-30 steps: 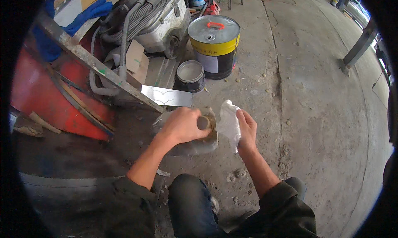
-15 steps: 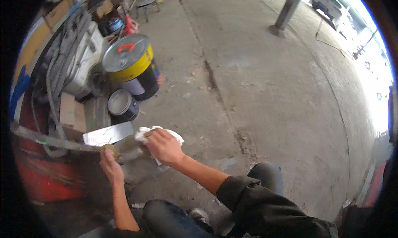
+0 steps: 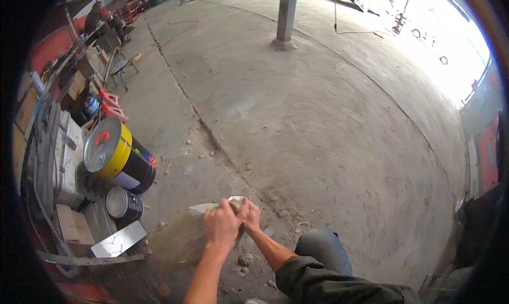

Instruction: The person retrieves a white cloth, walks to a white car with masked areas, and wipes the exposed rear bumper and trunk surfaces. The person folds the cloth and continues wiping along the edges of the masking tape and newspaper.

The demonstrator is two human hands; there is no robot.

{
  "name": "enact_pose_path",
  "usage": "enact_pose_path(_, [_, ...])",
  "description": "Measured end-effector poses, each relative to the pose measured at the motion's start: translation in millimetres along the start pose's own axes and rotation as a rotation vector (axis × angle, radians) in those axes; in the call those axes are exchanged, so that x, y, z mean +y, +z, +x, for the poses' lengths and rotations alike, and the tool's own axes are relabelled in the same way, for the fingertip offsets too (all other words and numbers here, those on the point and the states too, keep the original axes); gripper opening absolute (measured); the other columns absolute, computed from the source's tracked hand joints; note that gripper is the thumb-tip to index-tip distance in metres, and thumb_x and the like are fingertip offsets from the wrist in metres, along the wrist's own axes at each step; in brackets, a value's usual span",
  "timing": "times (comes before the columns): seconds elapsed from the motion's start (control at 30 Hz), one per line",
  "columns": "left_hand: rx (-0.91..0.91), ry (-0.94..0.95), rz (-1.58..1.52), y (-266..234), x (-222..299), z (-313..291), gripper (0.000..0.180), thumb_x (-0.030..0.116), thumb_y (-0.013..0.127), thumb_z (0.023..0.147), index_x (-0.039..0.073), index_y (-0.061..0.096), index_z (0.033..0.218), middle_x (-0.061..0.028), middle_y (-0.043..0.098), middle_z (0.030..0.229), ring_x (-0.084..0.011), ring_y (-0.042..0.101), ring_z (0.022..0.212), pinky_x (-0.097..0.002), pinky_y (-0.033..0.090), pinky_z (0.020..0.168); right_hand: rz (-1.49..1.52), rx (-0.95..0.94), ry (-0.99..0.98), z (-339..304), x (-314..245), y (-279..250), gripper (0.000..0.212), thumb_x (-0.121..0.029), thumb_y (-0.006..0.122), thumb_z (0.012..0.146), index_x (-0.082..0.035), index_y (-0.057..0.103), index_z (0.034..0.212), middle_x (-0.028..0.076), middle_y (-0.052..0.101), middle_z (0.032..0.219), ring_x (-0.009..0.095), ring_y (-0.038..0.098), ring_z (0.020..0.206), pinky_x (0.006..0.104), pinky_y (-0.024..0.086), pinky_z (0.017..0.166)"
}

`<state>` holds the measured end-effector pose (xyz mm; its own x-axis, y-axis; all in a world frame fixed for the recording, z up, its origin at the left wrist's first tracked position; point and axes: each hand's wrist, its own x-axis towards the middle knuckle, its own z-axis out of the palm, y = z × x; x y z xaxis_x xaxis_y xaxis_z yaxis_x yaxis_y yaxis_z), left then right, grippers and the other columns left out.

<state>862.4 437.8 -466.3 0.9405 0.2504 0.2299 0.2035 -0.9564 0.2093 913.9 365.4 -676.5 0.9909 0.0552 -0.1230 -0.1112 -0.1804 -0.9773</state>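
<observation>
My left hand (image 3: 220, 228) and my right hand (image 3: 250, 217) meet low in the middle, fingers curled close together. Between and just beyond them is a small tan rounded thing (image 3: 235, 207), its kind unclear. A bit of white cloth (image 3: 236, 198) shows along its far edge. Which hand grips which is partly hidden by the fingers, though both look closed. Left of my left hand a pale, blurred, smooth-looking surface (image 3: 183, 235) stretches toward the bins, and I cannot make out what it is.
A large black and yellow drum (image 3: 119, 155) with a red handle stands at left beside a smaller paint can (image 3: 124, 204). Nearby are a white rectangular plate (image 3: 119, 239) and a cardboard box (image 3: 74, 224). Farther off are a post (image 3: 287, 18), a stool (image 3: 121, 65) and a person (image 3: 98, 20).
My view has swung right and up. My left hand has moved right to meet my right hand; before, they were apart, the right on a white cloth, the left at the tan thing.
</observation>
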Motion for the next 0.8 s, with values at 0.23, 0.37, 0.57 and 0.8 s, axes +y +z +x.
enact_pose_path(0.23, [0.156,-0.344,-0.209,-103,-99,-54,0.055,0.055,0.059,0.097,0.001,0.061,0.109,-0.0235,0.071,0.085,-0.0446,0.070,0.080,-0.0521,0.053,0.068,-0.019,-0.131,-0.502,-64,-123,54,0.027,-0.023,0.057,0.104,-0.002,0.060,0.087,0.018,0.059,0.083,0.040,0.059,0.079,0.0489,0.049,0.071])
enact_pose_path(0.37, [0.241,-0.469,-0.211,-125,-144,-82,0.057,0.056,0.055,0.099,0.001,0.060,0.113,-0.0252,0.070,0.089,-0.0472,0.069,0.085,-0.0535,0.050,0.071,0.022,-0.187,-0.671,-84,-166,78,0.018,-0.015,0.063,0.099,-0.003,0.058,0.086,0.016,0.058,0.082,0.037,0.060,0.082,0.0479,0.048,0.071])
enact_pose_path(0.57, [0.029,-0.475,-0.186,-99,-86,-25,0.051,0.052,0.057,0.101,0.002,0.059,0.114,-0.0238,0.071,0.084,-0.0463,0.070,0.082,-0.0555,0.051,0.072,-0.133,-0.081,-0.412,-42,-103,66,0.036,-0.031,0.048,0.108,-0.004,0.061,0.089,0.020,0.060,0.083,0.042,0.060,0.079,0.0504,0.048,0.071])
enact_pose_path(0.8, [0.040,-0.276,-0.092,-57,-78,-21,0.058,0.062,0.053,0.099,0.005,0.059,0.103,-0.0204,0.071,0.074,-0.0429,0.071,0.073,-0.0537,0.054,0.065,0.011,-0.007,-0.133,-47,-103,48,0.048,-0.037,0.049,0.110,0.001,0.060,0.082,0.019,0.059,0.073,0.036,0.057,0.066,0.0455,0.046,0.065])
